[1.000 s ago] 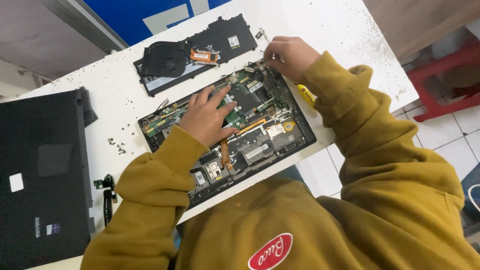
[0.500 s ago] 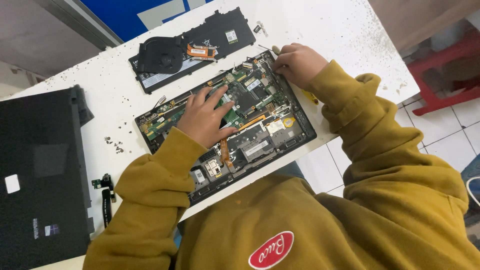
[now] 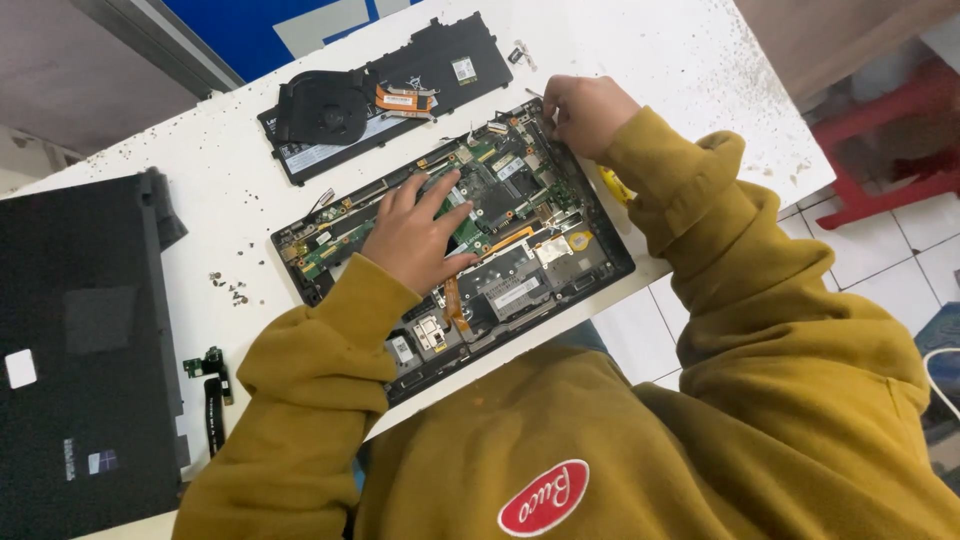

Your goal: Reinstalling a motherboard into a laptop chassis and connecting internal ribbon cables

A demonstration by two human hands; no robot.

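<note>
- Opened laptop base lies mid-table, board side up, angled across the white table.
- My left hand rests flat on the green board, fingers spread, holding nothing – just steadying.
- My right hand is curled at the base's far corner, pinching smth small; can't tell what.
- Step, I reckon: working a part or screw loose at that corner.
- Next needs a fine grip, base kept steady.
- Removed fan/battery panel sits beyond; loose screws lie left of base.
</note>
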